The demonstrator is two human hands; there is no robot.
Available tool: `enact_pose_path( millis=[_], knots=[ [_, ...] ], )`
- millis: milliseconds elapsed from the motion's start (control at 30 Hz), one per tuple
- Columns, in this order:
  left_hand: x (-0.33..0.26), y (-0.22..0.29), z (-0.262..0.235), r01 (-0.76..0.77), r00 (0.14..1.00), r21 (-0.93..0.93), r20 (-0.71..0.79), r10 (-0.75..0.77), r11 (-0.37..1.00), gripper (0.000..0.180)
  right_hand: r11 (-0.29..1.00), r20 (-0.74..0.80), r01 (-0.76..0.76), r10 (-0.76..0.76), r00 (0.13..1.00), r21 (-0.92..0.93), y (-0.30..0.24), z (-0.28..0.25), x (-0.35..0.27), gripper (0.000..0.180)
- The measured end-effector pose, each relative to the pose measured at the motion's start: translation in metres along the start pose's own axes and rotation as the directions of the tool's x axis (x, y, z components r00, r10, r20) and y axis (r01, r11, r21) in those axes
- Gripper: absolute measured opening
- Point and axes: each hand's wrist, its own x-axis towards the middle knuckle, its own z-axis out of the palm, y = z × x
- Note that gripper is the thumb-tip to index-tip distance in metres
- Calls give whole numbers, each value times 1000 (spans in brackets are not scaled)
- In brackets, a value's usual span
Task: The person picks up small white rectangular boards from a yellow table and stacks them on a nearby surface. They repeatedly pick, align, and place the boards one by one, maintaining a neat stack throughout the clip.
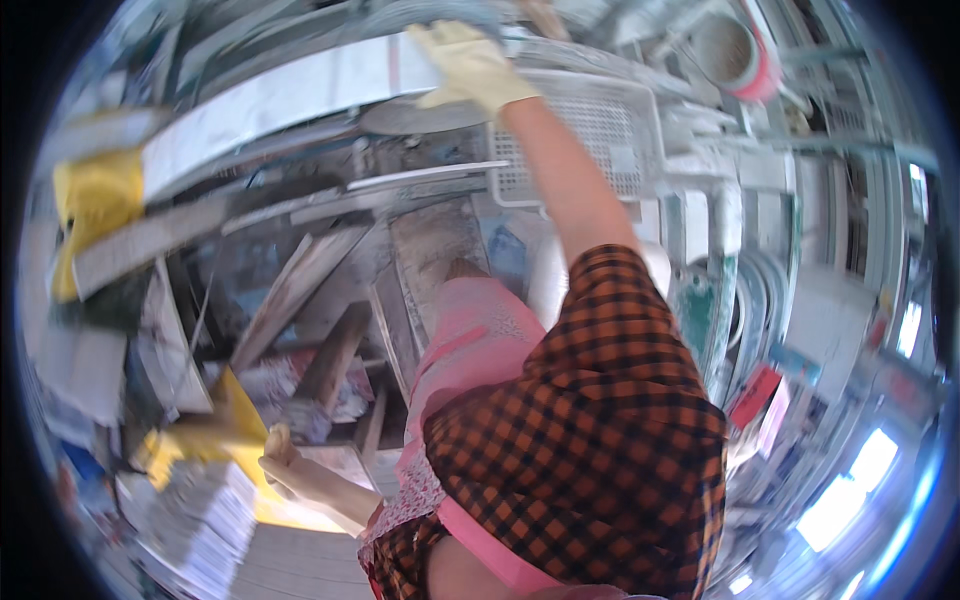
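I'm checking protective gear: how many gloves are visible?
2: a cream glove on the right hand, at top; another on the left hand, lower left. Others may be hidden.

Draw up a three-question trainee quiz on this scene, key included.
1. Multiple choice: in the picture, the right forearm crosses in front of which thing?
A) the pink apron
B) the white perforated basket
C) the yellow sheet

2. True or false: the left hand is ungloved.

3. Open answer: at which end of the long white board is the right hand, fingers spread?

Key:
1. B.
2. False; it wears a pale glove.
3. The right end.
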Motion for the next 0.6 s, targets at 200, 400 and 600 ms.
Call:
enact_pose_path(
  millis=[200, 400, 600],
  knots=[
    [18, 23, 41, -138, 973, -27, 186, 140, 990, 47, 941, -69, -287, 303, 951, 182, -13, -33, -23, 100],
    [3, 24, 48, -3, 958, 27, 286, -5, 1000, 41, 992, -103, -66, 77, 992, 110, -40, -26, 29, 114],
    [-7, 21, 33, 124, 982, -143, 160, -100, 982, 36, 1000, 168, 1, -1, 986, 1, -58, -17, 60, 115]
  ],
)
